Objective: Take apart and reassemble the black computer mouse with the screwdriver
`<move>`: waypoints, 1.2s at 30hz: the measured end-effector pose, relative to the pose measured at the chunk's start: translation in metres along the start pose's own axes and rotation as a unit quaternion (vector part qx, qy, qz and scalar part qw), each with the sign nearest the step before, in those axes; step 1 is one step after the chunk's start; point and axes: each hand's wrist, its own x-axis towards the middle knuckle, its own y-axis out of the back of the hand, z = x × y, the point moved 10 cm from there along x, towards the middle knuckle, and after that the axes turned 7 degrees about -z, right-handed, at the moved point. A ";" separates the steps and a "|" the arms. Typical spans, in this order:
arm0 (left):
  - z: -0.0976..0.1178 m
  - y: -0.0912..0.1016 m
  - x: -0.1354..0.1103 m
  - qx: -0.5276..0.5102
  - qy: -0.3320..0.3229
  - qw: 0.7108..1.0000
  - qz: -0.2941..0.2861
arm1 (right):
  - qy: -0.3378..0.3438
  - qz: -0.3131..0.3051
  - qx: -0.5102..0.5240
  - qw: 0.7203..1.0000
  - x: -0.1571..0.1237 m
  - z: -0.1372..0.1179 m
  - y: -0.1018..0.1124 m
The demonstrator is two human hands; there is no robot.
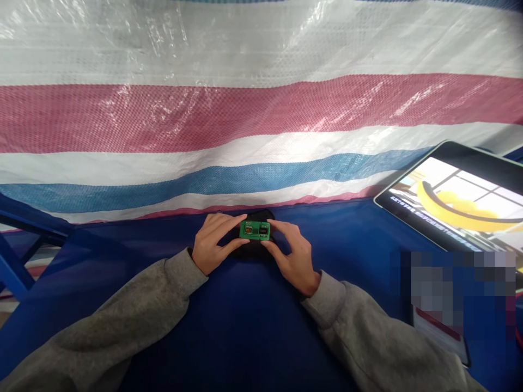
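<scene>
A small green circuit board (254, 230) with a few dark and gold components on its face sits between my hands. My left hand (213, 242) pinches its left edge with thumb and fingertips. My right hand (291, 256) grips its right edge the same way. Below the board lies a soft-looking black object (255, 249), partly hidden by the board and my fingers. I cannot tell what it is. Grey sweatshirt sleeves cover both my forearms.
A dark blue table cover (339, 234) lies under everything. A tablet (453, 198) with a lit screen leans at the right. A red, white and blue striped tarp (261, 114) hangs behind. A blue metal frame (24, 234) stands at the left, and a white card (439, 332) lies at the lower right.
</scene>
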 end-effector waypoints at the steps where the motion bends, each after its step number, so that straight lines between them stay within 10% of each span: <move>1: 0.000 0.000 0.000 0.002 0.002 1.000 0.002 | 0.000 -0.001 -0.001 1.000 0.000 0.000 0.000; 36: 0.011 -0.007 0.002 -0.031 -0.051 0.998 -0.037 | 0.023 -0.021 -0.009 0.999 -0.001 -0.005 -0.004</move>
